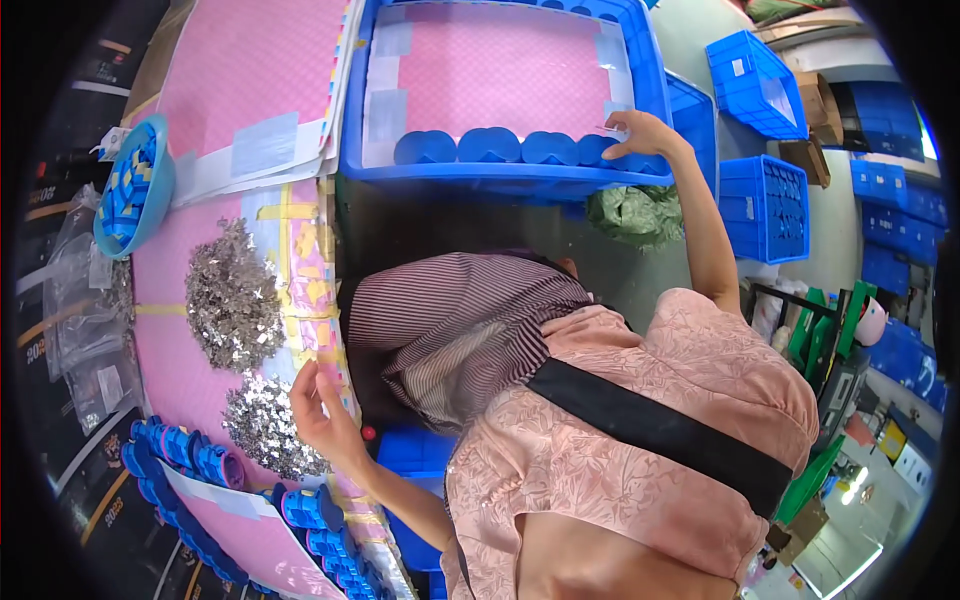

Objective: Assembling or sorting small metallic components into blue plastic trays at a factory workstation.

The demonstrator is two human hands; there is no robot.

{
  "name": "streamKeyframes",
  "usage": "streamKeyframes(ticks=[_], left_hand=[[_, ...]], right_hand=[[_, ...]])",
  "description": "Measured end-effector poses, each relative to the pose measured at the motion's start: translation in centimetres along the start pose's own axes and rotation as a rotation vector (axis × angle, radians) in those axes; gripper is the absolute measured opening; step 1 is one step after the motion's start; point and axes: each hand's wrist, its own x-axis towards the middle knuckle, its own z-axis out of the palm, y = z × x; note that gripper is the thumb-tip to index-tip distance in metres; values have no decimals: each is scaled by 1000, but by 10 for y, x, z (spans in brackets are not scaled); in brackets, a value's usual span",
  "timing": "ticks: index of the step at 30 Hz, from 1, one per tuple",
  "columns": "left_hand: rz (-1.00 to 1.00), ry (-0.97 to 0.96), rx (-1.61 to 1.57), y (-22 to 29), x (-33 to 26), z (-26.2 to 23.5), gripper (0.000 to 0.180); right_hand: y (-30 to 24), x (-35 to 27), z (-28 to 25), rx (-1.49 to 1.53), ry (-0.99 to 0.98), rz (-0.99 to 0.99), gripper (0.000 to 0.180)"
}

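Note:
My right hand (643,136) reaches over the right end of a row of blue rounded pieces (549,148). Its fingers are apart, and a fingertip is at or close to the last piece; whether it touches cannot be told. The row runs along the near side of a pink-lined blue crate (352,130). Over the table edge on the left, my left hand (328,418) is open with fingers spread, beside a pile of small shiny metal pieces (262,418). Nothing shows in it. Another, greyer heap of metal pieces (232,305) lies farther along the pink table surface.
A turquoise basin (160,190) of blue and yellow pieces stands at the far left. Blue ring-shaped assemblies (312,507) sit around a board at lower left. Several blue crates (755,85) stand on the right, and a green plastic bag (637,213) lies below the lined crate.

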Motion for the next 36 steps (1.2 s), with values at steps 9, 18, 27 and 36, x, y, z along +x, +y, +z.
streamKeyframes(ticks=[9, 18, 27, 36], left_hand=[[48, 50, -53, 21, 8, 35, 23], [-370, -510, -1197, 53, 13, 71, 62], [-359, -301, -1551, 45, 18, 19, 73], [-431, -124, -1453, 34, 11, 0, 68]], right_hand=[[-35, -16, 1, -203, 325, 3, 53], [-277, -46, -24, 431, 816, -696, 45], [-418, -60, 20, 559, 6, -1140, 48], [-456, -36, 23, 78, 437, -1454, 58]])
